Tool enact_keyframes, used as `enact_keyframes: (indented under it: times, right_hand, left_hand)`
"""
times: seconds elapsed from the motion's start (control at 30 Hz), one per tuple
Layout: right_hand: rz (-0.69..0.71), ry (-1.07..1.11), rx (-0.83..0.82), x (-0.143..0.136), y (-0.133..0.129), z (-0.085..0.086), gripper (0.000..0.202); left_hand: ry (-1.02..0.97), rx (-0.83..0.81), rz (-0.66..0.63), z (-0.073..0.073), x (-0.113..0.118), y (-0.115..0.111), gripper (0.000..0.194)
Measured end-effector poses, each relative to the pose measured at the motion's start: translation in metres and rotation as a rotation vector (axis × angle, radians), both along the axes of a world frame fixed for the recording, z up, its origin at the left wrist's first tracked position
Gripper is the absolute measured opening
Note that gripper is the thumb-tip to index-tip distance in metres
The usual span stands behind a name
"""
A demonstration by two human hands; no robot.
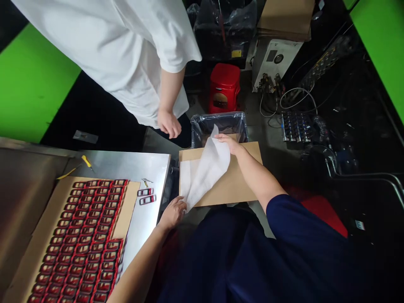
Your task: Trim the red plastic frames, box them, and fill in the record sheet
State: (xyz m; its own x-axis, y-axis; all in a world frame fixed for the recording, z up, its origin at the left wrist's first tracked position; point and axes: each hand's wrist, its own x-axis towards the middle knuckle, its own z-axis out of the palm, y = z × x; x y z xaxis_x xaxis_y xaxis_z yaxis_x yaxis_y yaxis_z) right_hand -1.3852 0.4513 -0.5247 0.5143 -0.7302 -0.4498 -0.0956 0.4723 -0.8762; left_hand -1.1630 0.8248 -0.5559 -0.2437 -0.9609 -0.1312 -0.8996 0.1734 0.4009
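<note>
A thin white foam sheet [210, 168] stretches between my two hands, partly folded over and lifted off a flat piece of cardboard [240, 185]. My right hand [229, 143] pinches its far corner, near the cardboard's far edge. At the near left corner, my left hand [174, 211] grips the sheet with fingers closed. Part of the sheet lies flat along the cardboard's left side. Just beyond the cardboard stands a bin [217, 120] lined with clear plastic, its near part covered.
On the metal table [132, 158] to the left, a cardboard sheet bears rows of small red-and-black framed parts [85, 240]. Two loose parts [147, 199] lie beside it. A person in a white shirt [126, 54] stands opposite. A red stool [224, 86] is behind the bin.
</note>
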Motion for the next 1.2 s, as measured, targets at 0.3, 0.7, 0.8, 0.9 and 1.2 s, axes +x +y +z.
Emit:
enact_keyframes:
  times: [0.3,0.7,0.8,0.9,1.2]
  right_hand:
    - [0.053,0.395,-0.024,-0.097,0.054,-0.03,0.018]
    - [-0.31,0.349,0.013,-0.159,0.112,-0.028,0.023]
    - [-0.344,0.335,0.061,-0.146,0.124,-0.033,0.023]
    - [-0.442,0.349,0.106,-0.134,0.135,-0.036,0.023]
    - [-0.229,0.154,0.367,-0.181,0.14,0.018,0.017]
  left_hand:
    - [-0.039,-0.002,0.065,-0.018,0.01,-0.003,0.027]
    - [-0.158,0.061,0.0,-0.022,0.013,-0.042,0.037]
    - [-0.184,0.077,-0.017,-0.023,0.011,-0.047,0.038]
    - [-0.21,0.093,-0.032,-0.02,0.014,-0.048,0.039]
    - [-0.24,0.104,-0.039,-0.018,0.016,-0.046,0.04]
